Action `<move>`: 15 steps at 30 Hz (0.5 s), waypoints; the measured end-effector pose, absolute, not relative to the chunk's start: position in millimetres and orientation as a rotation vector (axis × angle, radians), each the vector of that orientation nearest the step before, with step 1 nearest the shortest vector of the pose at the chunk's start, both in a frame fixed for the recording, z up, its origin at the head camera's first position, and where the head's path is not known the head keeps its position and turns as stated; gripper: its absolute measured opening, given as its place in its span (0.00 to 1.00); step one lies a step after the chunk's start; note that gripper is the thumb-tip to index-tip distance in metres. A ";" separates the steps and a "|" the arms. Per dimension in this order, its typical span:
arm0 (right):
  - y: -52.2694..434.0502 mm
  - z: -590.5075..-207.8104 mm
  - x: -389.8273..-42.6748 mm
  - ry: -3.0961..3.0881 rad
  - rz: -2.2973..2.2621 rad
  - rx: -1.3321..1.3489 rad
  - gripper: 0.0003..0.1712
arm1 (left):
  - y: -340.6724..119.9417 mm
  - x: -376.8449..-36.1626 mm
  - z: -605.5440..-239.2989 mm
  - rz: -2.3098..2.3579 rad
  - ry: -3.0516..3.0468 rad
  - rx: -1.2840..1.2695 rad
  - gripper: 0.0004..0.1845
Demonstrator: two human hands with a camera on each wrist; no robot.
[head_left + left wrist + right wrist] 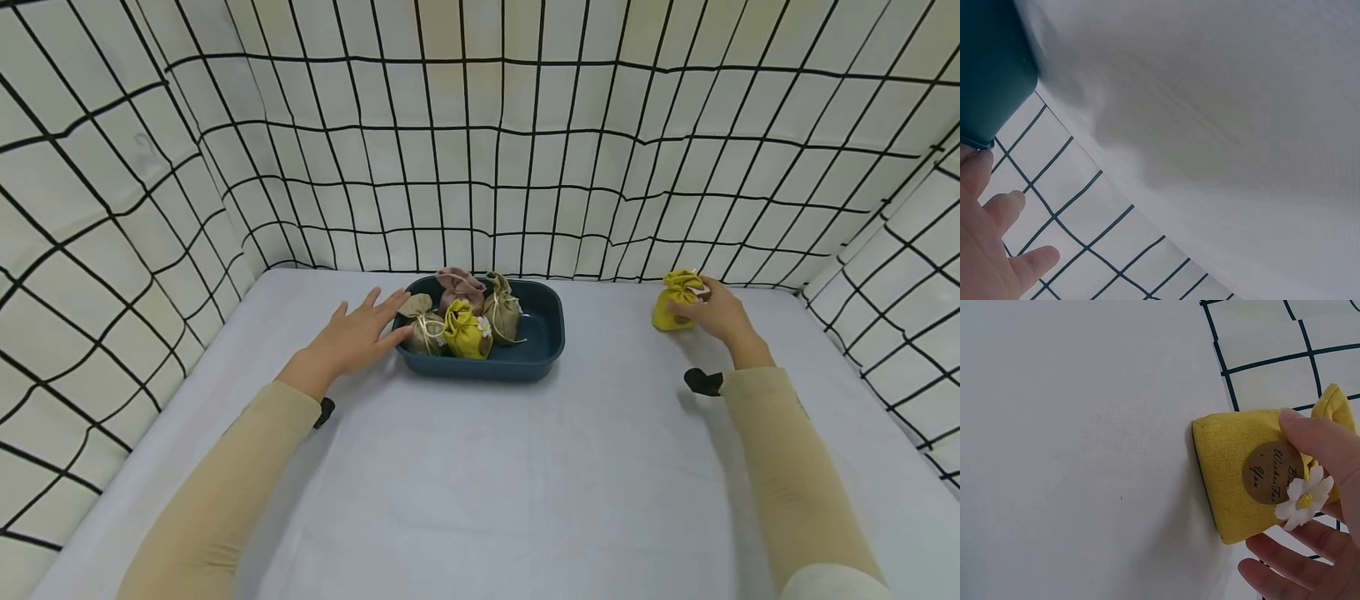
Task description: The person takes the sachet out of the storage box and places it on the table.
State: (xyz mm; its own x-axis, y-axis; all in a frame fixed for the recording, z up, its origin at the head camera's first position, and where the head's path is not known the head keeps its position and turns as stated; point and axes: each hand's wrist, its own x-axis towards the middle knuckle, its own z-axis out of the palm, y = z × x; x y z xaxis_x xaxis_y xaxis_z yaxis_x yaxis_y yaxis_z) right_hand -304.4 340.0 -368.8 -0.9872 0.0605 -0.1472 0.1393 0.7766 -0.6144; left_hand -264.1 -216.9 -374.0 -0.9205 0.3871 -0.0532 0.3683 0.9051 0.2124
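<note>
We pinch a yellow cloth pouch [1229,503] in our right grip [716,317], gathered neck [1333,403], white flower [1305,500], round brown label [1266,472] with "Wishes For You" readable, at the far right of the worktop [525,483], our left grip [356,336] fingers-spread beside the blue tray [480,369]

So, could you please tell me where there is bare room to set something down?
Widest is the bare table between the sleeves, in front of the tray. Another lies between the tray's right side and the yellow bag in the right grip. Inside the tray, the right end is free; four bags crowd the left end, by the left grip.
</note>
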 end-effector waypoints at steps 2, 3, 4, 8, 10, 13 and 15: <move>341.2 -367.6 -303.6 2.842 -0.979 0.160 0.59 | -217.2 -263.6 -373.5 0.302 2.977 0.595 0.41; 342.1 -367.0 -303.3 2.839 -0.968 0.159 0.59 | -217.1 -263.3 -373.1 0.305 2.979 0.597 0.41; 343.3 -366.7 -303.1 2.835 -0.960 0.161 0.59 | -217.0 -263.1 -372.8 0.309 2.979 0.597 0.41; 347.4 -365.2 -301.2 2.823 -0.939 0.163 0.59 | -216.7 -262.3 -371.9 0.316 2.976 0.589 0.40; 350.3 -365.2 -300.1 2.820 -0.939 0.157 0.59 | -216.3 -261.7 -371.6 0.318 2.974 0.587 0.40; 354.1 -364.8 -297.9 2.819 -0.940 0.138 0.58 | -215.9 -261.1 -371.4 0.318 2.974 0.585 0.40; 356.8 -364.7 -296.6 2.825 -0.933 0.116 0.56 | -215.8 -260.8 -371.2 0.318 2.973 0.581 0.40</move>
State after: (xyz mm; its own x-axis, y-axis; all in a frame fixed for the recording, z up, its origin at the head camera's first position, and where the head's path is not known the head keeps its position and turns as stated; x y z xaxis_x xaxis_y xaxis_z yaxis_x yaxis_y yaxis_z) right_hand -296.6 356.8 -364.7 -0.9834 0.0224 -0.1798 0.1251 0.8018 -0.5844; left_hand -260.8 -215.8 -371.2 -0.9228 0.3817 -0.0531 0.3618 0.9055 0.2215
